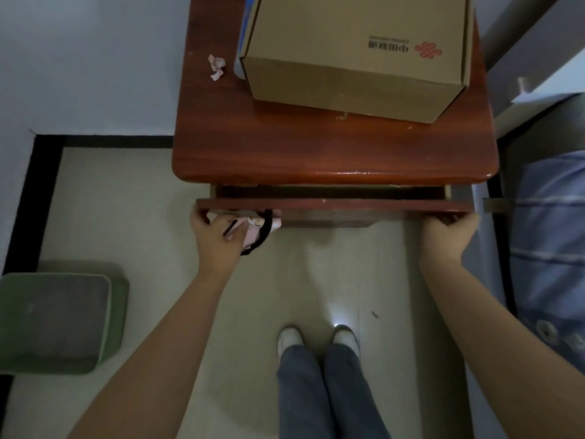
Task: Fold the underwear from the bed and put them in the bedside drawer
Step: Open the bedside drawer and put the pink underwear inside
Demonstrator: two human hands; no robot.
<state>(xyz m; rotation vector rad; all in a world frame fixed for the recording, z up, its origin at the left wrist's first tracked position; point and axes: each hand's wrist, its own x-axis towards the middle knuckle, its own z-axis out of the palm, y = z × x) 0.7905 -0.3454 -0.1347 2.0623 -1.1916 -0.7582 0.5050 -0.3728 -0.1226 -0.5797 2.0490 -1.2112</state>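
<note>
Head view, steeply downward, close above bedside drawer (332, 205).

Drawer (332, 204) out only a crack under the nightstand top (332, 147); gap narrow, too tight for a hand from above. Cardboard box (354, 55) fills most of the top, bare strip left at its front edge. Floor in front of drawer open; green bin (60, 321) well to the left, bed (547, 242) close on the right.

Dim, flat indoor light. Glare streak along nightstand (332, 153) front edge; small bright reflection on floor (340, 320) by shoes. Drawer (332, 205) interior in deep shadow. Soft focus throughout; wide-angle bending at edges.
</note>
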